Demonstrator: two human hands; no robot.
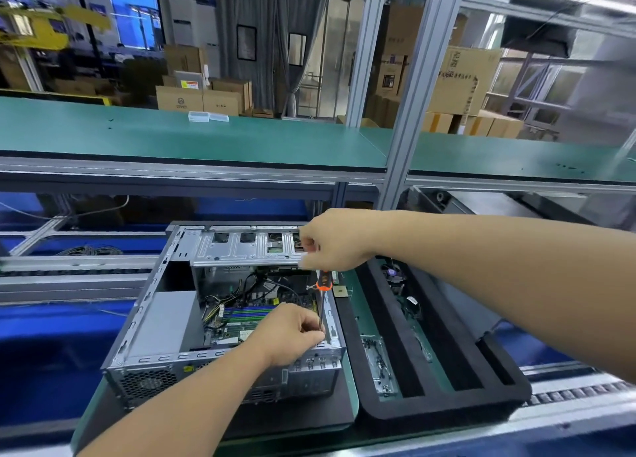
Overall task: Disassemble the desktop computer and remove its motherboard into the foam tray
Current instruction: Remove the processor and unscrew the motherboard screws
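Note:
An open grey desktop case (161, 322) lies on its side in front of me, its drive cage (237, 248) swung up at the far end. Inside, the green motherboard (237, 319) with memory sticks and cables shows. My right hand (334, 239) grips the black-and-orange handle of a screwdriver (324, 282) held upright over the case's right wall. My left hand (292, 332) pinches the screwdriver's shaft low down, near the board's right edge. The black foam tray (444, 401) lies right of the case.
The foam tray's slots hold a cooler fan (394, 274) and a metal bracket (378, 363). A small chip (341, 291) rests between case and tray. A green shelf (206, 139) on aluminium posts (409, 112) stands behind. A roller conveyor (578, 393) runs at right.

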